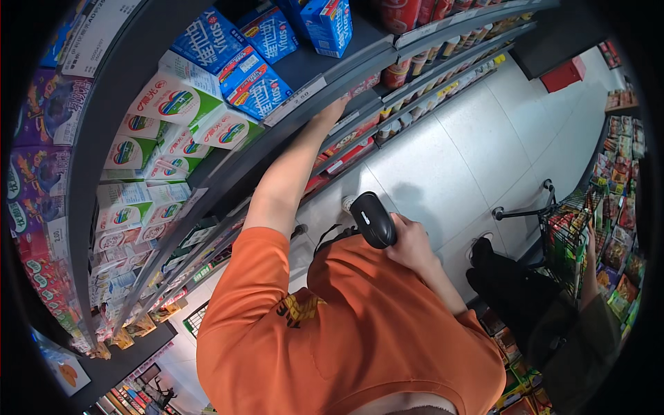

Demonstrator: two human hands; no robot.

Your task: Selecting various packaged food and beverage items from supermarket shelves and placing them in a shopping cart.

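My right hand [413, 243] grips a black handheld barcode scanner [372, 222] in front of my orange shirt. My left arm stretches up to the store shelving, and my left hand [332, 113] is partly under a shelf lip, beside red-and-white packages [363, 87]. Its fingers are hidden there, so whether they hold anything does not show. Just above that hand runs a shelf edge with a price label [295, 101]. On the shelf over my forearm stand blue Vitasoy drink cartons [259, 93] and white-and-green milk cartons [176, 101].
Purple drink packs [41, 171] fill the shelf at the far left. Red cans and cups [398, 72] line the shelves ahead. To the right, a person in dark clothes [519, 290] stands by a loaded shopping cart [568, 233]. A red box [563, 73] sits farther off on the tiled floor [451, 150].
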